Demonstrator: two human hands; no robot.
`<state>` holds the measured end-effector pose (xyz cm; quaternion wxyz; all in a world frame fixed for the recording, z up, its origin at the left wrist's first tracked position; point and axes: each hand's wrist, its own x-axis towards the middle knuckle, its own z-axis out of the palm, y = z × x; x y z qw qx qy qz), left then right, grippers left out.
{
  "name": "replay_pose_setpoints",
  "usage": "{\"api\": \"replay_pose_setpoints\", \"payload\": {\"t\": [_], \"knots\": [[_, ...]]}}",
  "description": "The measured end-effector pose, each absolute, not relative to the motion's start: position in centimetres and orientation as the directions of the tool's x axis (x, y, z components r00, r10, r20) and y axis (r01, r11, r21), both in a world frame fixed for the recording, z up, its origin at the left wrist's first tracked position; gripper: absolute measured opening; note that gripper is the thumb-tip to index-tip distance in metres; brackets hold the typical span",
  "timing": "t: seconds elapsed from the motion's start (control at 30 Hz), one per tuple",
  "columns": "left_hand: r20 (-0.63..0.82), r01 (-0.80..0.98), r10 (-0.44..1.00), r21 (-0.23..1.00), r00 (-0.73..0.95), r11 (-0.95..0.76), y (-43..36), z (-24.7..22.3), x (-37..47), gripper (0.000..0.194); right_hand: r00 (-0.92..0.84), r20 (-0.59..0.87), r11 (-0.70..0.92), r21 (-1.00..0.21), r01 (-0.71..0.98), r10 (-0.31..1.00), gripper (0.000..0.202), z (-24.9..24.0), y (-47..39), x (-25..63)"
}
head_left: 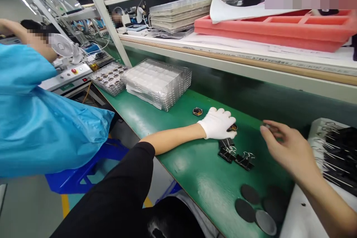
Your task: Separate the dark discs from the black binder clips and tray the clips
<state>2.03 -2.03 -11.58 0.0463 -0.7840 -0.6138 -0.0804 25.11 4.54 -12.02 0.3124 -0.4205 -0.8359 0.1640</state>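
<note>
My left hand, in a white glove, lies low over the green bench. Its thumb and forefinger close around a round watch case, mostly covered by the glove. Another round watch case rests on the bench to the left of the glove. My bare right hand is raised over the right side of the bench, thumb and forefinger pinched together; a small greyish thing shows at the tips, too small to name. Between the hands and nearer me sit several black binder clips.
Several dark round discs lie at the front right, beside a white box of black clips. Stacked clear trays stand at the back left. A shelf with a pink foam tray overhangs the bench. A co-worker in blue is at left.
</note>
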Motion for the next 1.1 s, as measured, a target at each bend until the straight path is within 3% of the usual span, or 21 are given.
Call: {"api": "replay_pose_setpoints", "payload": {"t": [0.07, 0.17, 0.27, 0.4, 0.53, 0.67, 0.83, 0.97, 1.03, 1.1], "knots": [[0.165, 0.965, 0.956, 0.062, 0.242, -0.255, -2.3, -11.5, 2.2, 0.057, -0.394, 0.316, 0.502, -0.619, 0.604, 0.863, 0.045, -11.5, 5.4, 24.2], [0.151, 0.972, 0.968, 0.098, 0.199, -0.215, -2.6, -11.5, 2.0, 0.058, -0.380, 0.235, 0.395, -0.814, 0.427, 0.895, 0.064, -11.9, 5.9, 23.2], [0.142, 0.972, 0.974, 0.130, 0.175, -0.193, -2.1, -11.9, 1.6, 0.058, -0.374, 0.200, 0.319, -0.903, 0.288, 0.906, 0.063, -13.2, 5.9, 23.2], [0.126, 0.961, 0.973, 0.175, 0.194, -0.215, -1.3, -12.3, 1.5, 0.057, -0.470, 0.212, 0.374, -0.883, 0.283, 0.857, 0.049, -13.5, 5.1, 23.8], [0.088, 0.957, 0.973, 0.185, 0.212, -0.225, -1.1, -12.1, 1.6, 0.053, -0.600, 0.191, 0.488, -0.786, 0.381, 0.777, 0.037, -12.9, 4.4, 23.7], [0.069, 0.947, 0.967, 0.195, 0.245, -0.254, -0.9, -12.1, 1.5, 0.055, -0.673, 0.236, 0.585, -0.730, 0.353, 0.701, 0.022, -13.4, 4.4, 23.2], [0.088, 0.936, 0.958, 0.208, 0.272, -0.284, -0.7, -12.5, 1.3, 0.068, -0.728, 0.155, 0.593, -0.701, 0.395, 0.668, 0.028, -13.5, 4.5, 23.3], [0.151, 0.926, 0.943, 0.195, 0.296, -0.322, -1.1, -12.5, 1.2, 0.068, -0.666, 0.136, 0.476, -0.802, 0.360, 0.734, 0.042, -10.8, 4.3, 24.1], [0.205, 0.911, 0.924, 0.198, 0.322, -0.361, -1.3, -12.5, 1.1, 0.064, -0.653, 0.071, 0.414, -0.823, 0.388, 0.754, 0.045, -9.0, 3.8, 24.7], [0.232, 0.890, 0.899, 0.189, 0.371, -0.416, -1.4, -12.5, 1.0, 0.049, -0.701, -0.054, 0.419, -0.768, 0.484, 0.711, 0.040, -7.5, 3.0, 25.3]]}}
